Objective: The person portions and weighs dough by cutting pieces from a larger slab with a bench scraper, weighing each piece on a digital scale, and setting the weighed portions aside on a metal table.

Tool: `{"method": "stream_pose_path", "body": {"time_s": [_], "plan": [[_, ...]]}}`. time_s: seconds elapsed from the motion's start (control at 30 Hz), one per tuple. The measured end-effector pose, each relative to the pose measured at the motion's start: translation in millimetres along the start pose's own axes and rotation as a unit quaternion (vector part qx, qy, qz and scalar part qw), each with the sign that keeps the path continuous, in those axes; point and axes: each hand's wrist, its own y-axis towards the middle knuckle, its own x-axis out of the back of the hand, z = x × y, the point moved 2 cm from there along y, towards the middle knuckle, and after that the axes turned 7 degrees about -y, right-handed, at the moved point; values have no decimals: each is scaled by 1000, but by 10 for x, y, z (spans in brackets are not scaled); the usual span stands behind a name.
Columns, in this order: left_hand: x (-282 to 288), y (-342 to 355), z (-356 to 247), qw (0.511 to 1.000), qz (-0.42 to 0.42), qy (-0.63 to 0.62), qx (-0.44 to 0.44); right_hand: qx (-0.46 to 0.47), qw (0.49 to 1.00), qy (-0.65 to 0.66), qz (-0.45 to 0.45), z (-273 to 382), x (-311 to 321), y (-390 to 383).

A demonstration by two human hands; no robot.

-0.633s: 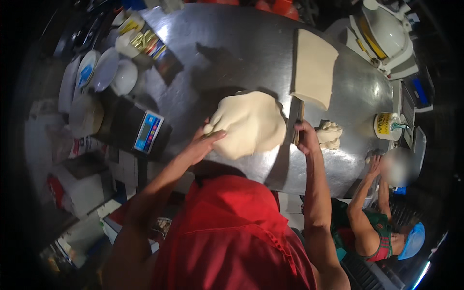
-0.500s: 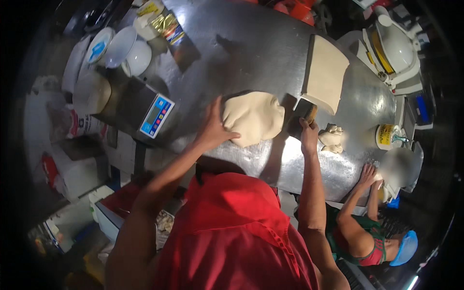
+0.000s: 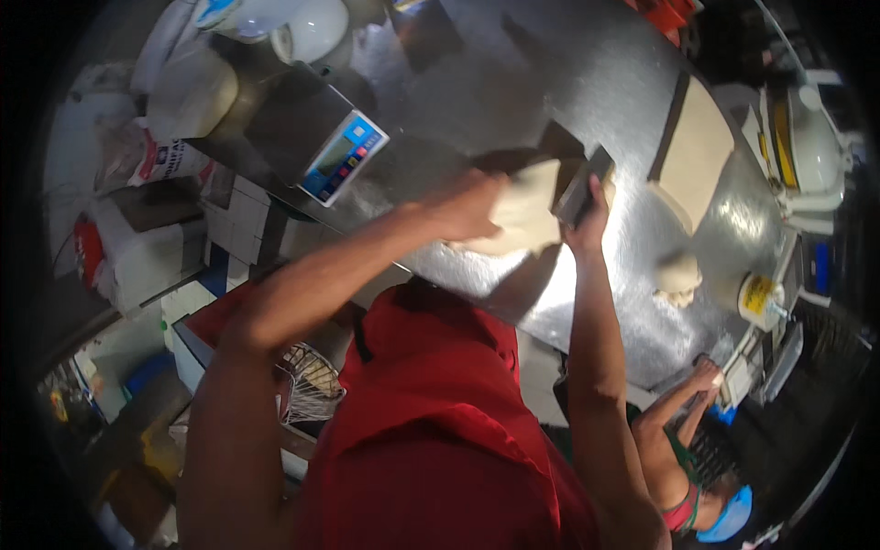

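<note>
A pale piece of dough (image 3: 530, 209) lies near the front of the metal table. My left hand (image 3: 466, 203) grips its left side, thumb and fingers closed around the edge and slightly blurred. In my right hand (image 3: 591, 220) is a bench scraper (image 3: 584, 188), its flat blade standing tilted just right of the dough. Whether the blade touches the dough I cannot tell. Farther right a long slab of dough (image 3: 695, 151) lies flat, and small dough scraps (image 3: 678, 280) sit nearer to me.
A digital scale (image 3: 344, 158) stands on the left, with white bowls (image 3: 316, 32) behind it. On the right are a tub with a yellow label (image 3: 761, 301) and a white machine (image 3: 811, 156). A co-worker in a blue cap (image 3: 729, 515) works at the table's right end.
My right hand has brought the scraper from beside the slab to the dough's right edge. My left hand has moved further over the dough, which shows smaller now. The whole view has shifted.
</note>
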Motion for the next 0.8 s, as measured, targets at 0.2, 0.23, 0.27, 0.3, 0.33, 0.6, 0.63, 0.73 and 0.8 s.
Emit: {"method": "stream_pose_path", "body": {"time_s": [0.2, 0.23, 0.27, 0.3, 0.33, 0.6, 0.63, 0.73, 0.8], "plan": [[-385, -102, 643, 941, -277, 182, -71, 98, 898, -419, -89, 25, -426, -12], [-381, -101, 633, 941, -282, 172, -72, 86, 833, -545, -51, 98, -589, -179], [-378, -93, 631, 969, -209, 135, -2, 157, 798, -581, 4, 129, -830, -420], [-343, -98, 665, 983, -135, 99, 68, 287, 652, -701, 31, 175, -1173, -709], [-357, -114, 704, 984, -138, 94, 67, 263, 607, -750, 24, 115, -1379, -916], [-617, -217, 965, 987, -114, 57, 94, 178, 559, -806, 75, -687, -1505, -1204], [-567, -248, 917, 988, -111, 56, 93, 174, 549, -815, 60, -780, -1468, -1098], [-446, -267, 928, 979, -124, -80, 142, 213, 531, -818, 52, -966, -1418, -827], [-484, -336, 974, 976, -165, -91, 112, 172, 549, -817, 36, -965, -1468, -776]]}}
